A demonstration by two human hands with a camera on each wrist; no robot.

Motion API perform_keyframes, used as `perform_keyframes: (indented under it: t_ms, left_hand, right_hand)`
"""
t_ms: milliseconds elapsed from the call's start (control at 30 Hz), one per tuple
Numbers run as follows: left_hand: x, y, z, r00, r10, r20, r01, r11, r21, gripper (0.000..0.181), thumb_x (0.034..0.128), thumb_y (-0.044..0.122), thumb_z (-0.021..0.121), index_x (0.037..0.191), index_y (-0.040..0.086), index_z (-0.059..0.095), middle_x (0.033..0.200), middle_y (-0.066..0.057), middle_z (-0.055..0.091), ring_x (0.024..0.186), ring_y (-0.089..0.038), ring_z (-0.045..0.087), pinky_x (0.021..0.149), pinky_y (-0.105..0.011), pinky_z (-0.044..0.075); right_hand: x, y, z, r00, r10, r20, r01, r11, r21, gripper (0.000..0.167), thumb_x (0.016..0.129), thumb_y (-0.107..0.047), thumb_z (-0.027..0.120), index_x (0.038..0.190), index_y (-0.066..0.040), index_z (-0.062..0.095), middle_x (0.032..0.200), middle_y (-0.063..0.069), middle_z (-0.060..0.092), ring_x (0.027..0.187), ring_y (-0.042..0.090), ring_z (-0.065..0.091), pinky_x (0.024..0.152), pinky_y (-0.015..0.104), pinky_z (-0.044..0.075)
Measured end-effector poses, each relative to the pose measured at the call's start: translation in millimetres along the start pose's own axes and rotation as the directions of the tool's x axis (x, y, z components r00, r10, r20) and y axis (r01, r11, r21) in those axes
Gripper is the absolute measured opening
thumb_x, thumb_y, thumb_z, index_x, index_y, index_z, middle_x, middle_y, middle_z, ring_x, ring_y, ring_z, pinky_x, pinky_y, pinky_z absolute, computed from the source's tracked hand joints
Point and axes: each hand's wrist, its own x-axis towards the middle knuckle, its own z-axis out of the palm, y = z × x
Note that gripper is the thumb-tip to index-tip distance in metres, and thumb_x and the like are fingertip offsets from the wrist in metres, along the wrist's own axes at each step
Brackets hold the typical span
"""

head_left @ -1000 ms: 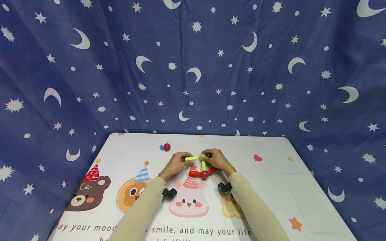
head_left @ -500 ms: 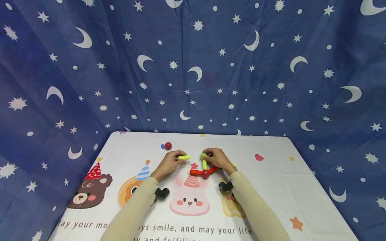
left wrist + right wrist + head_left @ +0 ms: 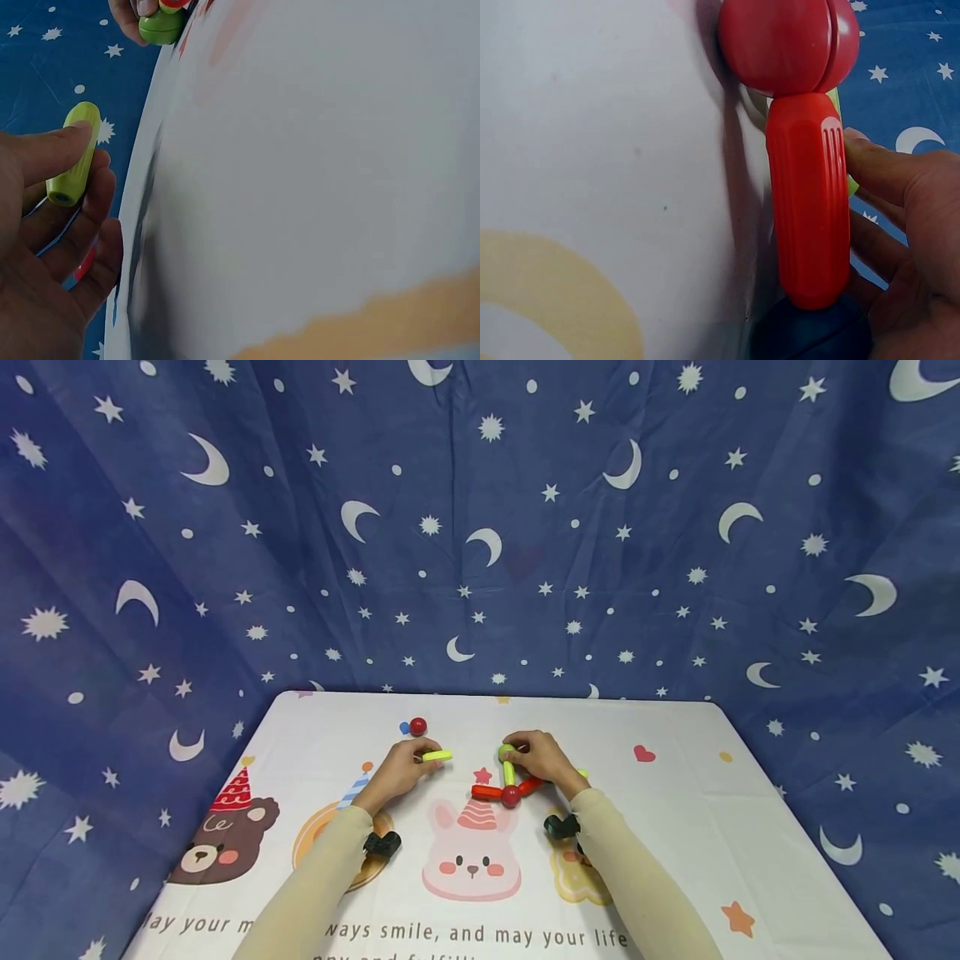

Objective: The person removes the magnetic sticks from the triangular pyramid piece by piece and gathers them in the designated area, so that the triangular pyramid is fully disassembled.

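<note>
Between thumb and fingers, my left hand pinches a yellow-green rod, apart from the joined toy pieces. My right hand grips a green ball at the far end of those pieces. From that ball a yellow-green connecting rod runs to a red ball. One red rod points left from the red ball. Another red rod leads to a dark blue ball, seen in the right wrist view. The right hand partly hides the structure in the head view.
A loose red ball lies farther back on the white printed tablecloth. Behind the table hangs a blue curtain with moons and stars. Each wrist carries a small black camera.
My left hand has moved left with the yellow-green rod, widening the gap to the joined pieces. The right hand has kept its grip in the same place.
</note>
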Motion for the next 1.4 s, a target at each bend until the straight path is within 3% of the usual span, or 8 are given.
perform_keyframes:
  t_ms: [600, 1100, 1267, 1400]
  left_hand:
    - [-6.9, -24.0, -22.0, 0.999, 0.008, -0.044, -0.007, 0.999, 0.043, 0.025, 0.0886, 0.02, 0.073, 0.112, 0.013, 0.069, 0.111, -0.01, 0.07, 0.093, -0.02, 0.066, 0.079, -0.032, 0.053]
    - [-3.6, -40.0, -33.7, 0.994, 0.003, -0.106, 0.003, 0.998, 0.057, 0.024, 0.0868, 0.017, 0.075, 0.109, 0.011, 0.072, 0.102, -0.008, 0.069, 0.083, -0.019, 0.051, 0.075, -0.031, 0.042]
    - [-1.4, -42.2, -36.5, 0.994, -0.001, -0.109, 0.007, 0.998, 0.058, 0.023, 0.0868, 0.015, 0.075, 0.109, 0.011, 0.072, 0.113, -0.012, 0.07, 0.098, -0.026, 0.059, 0.089, -0.04, 0.047]
    - [1.9, -43.7, -37.4, 0.996, -0.016, -0.089, 0.021, 0.998, 0.052, 0.024, 0.0874, 0.014, 0.074, 0.111, 0.011, 0.072, 0.12, -0.013, 0.069, 0.117, -0.033, 0.059, 0.104, -0.049, 0.044]
  right_hand:
    - [-3.3, 2.0, 2.9, 1.0, 0.013, 0.008, -0.013, 1.0, -0.007, 0.033, 0.088, -0.026, 0.074, 0.119, -0.015, 0.071, 0.115, 0.004, 0.071, 0.095, 0.019, 0.063, 0.089, 0.035, 0.054]
    - [-3.3, 2.3, 2.2, 1.0, -0.007, 0.011, 0.007, 1.0, -0.012, 0.031, 0.089, -0.027, 0.073, 0.119, -0.016, 0.071, 0.116, 0.004, 0.071, 0.097, 0.019, 0.065, 0.089, 0.035, 0.055]
    - [-2.2, 1.3, 0.8, 1.0, -0.023, 0.002, 0.023, 1.0, -0.004, 0.03, 0.089, -0.027, 0.073, 0.116, -0.016, 0.072, 0.115, 0.005, 0.072, 0.096, 0.019, 0.065, 0.09, 0.037, 0.054]
    - [-0.5, 0.4, -0.6, 1.0, -0.031, -0.001, 0.031, 1.0, 0.002, 0.029, 0.089, -0.028, 0.073, 0.115, -0.016, 0.072, 0.114, 0.005, 0.072, 0.097, 0.019, 0.065, 0.091, 0.038, 0.054]
